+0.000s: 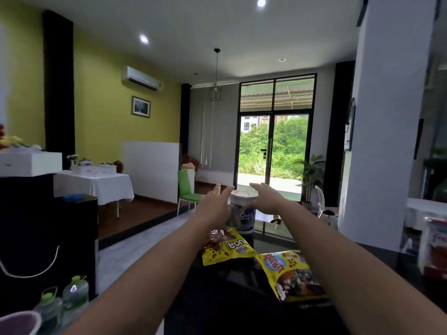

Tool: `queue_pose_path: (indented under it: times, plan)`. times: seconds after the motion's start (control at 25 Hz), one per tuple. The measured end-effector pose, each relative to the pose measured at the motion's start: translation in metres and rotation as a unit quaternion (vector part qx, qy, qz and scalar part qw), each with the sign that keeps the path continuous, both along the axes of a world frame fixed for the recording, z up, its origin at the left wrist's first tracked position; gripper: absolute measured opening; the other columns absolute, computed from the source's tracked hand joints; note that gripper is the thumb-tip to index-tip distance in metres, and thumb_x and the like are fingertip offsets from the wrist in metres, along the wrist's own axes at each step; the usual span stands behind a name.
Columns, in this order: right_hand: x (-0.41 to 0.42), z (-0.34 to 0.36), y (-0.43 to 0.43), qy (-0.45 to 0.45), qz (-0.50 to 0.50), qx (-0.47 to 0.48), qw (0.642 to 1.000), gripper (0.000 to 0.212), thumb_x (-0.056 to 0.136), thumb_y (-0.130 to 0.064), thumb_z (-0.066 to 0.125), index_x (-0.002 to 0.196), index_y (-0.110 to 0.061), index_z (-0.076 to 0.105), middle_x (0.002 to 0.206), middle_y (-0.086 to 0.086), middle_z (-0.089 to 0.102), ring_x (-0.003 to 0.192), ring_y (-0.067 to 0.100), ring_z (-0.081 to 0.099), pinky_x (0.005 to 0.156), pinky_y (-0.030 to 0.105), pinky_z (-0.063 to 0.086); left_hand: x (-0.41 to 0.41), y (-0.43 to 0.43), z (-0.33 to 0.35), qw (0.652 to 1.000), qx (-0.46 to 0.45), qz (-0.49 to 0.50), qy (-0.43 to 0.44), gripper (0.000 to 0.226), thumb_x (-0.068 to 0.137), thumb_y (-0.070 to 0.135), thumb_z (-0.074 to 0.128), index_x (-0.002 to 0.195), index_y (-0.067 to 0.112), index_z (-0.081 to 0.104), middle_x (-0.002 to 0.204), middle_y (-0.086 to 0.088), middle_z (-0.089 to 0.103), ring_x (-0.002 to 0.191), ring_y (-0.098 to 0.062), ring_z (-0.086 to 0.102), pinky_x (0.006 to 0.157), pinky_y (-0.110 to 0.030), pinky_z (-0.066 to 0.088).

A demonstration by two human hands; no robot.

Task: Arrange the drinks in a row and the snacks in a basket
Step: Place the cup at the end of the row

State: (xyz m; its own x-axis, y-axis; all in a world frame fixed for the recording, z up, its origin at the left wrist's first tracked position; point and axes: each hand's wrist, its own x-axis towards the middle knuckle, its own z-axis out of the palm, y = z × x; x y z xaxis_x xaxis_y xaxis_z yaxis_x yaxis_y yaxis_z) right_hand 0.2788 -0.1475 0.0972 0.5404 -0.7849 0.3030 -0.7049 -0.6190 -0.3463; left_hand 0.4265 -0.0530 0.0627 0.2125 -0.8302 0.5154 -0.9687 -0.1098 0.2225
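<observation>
— What's at the far end of the table [387, 262]?

— A cup [243, 211], tapered, smooth plastic, white up top and dark blue lower down, with a flat sealed lid. It stands upright on the dark, glossy tabletop.

— And the hands?

— Both arms are stretched out to it. The left hand [216, 204] lies against the cup's left side, fingers spread and pointing up and forward. The right hand [264, 198] is at its right side near the rim, fingers extended over the lid edge. Palms face each other with the cup between; whether they are pressing firmly I cannot tell.

— Snacks?

— Two crinkly yellow foil bags. One bag [226, 246] lies flat just in front of the cup, chocolate pieces printed on it. The second bag [290, 274] lies nearer, to the right, between the forearms, its surface wrinkled and shiny.

— Anything else?

— Two clear plastic bottles [75, 293] with green caps at the lower left, and a blurred red-and-white packet [434, 247] at the right edge.
</observation>
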Motion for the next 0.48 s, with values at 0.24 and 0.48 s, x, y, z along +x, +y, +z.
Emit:
queue_pose_path:
  times: [0.24, 0.48]
  plan:
    - [0.007, -0.015, 0.002, -0.025, 0.0, 0.027, 0.999, 0.054, 0.089, -0.018, 0.06, 0.14, -0.012, 0.044, 0.136, 0.014, 0.055, 0.118, 0.03, 0.054, 0.093, 0.034, 0.044, -0.005, -0.007, -0.004, 0.996, -0.045, -0.057, 0.048, 0.031, 0.094, 0.026, 0.05, 0.125, 0.022, 0.047, 0.121, -0.009, 0.061, 0.102, -0.027, 0.06, 0.083, -0.041, 0.052]
    - [-0.015, -0.019, 0.038, -0.136, -0.021, -0.017, 0.99, 0.048, 0.088, -0.028, 0.068, 0.132, -0.013, 0.055, 0.131, 0.009, 0.06, 0.114, 0.025, 0.057, 0.079, 0.025, 0.041, -0.024, 0.008, 0.006, 0.986, -0.067, -0.083, 0.126, 0.02, 0.091, 0.03, 0.058, 0.104, 0.018, 0.048, 0.1, -0.009, 0.066, 0.084, -0.024, 0.06, 0.068, -0.036, 0.049]
